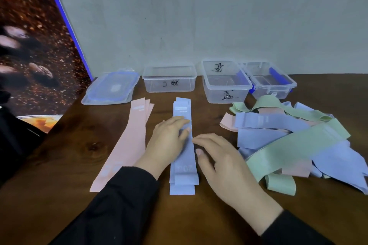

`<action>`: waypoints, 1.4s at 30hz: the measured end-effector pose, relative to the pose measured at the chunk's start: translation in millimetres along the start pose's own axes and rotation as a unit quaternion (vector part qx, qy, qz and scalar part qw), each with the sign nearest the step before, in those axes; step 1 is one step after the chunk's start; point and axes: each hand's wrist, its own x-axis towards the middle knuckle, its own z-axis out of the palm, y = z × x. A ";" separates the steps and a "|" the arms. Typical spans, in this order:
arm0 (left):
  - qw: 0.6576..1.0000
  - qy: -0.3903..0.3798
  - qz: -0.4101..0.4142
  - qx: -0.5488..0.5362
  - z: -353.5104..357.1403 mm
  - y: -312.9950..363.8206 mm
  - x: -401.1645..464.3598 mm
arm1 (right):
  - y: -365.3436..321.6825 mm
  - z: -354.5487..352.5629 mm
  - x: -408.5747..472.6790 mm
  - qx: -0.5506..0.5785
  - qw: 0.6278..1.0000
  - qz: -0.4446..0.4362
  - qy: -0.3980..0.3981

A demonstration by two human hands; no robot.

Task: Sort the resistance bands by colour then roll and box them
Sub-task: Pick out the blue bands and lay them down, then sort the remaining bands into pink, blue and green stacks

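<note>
- blue band stack [183, 165]: mid-desk, long axis running from near edge to far edge.
- left hand [167, 139]: fingers straight, pressing stack.
- right hand [223, 163]: fingers spread, touching stack's right edge (contact blurred).
- pink band stack [127, 145]: left, angled.
- mixed heap [294, 141]: right, lower bands hidden.

We see a dark wooden desk [83, 145]; along its back edge stand a stack of lids [111, 89] and three clear boxes [169, 81], [225, 85], [268, 81]. Nearer us lie a pink stack of bands [127, 145], a blue stack [183, 165] just right of it, and an unsorted heap [294, 145] of green, blue and pink bands at the right.
</note>
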 end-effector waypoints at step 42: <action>0.977 0.077 0.009 -0.197 -87.2 92.6 80.0 | 24.9 -38.0 -1.3 0.401 0.876 0.265 -0.047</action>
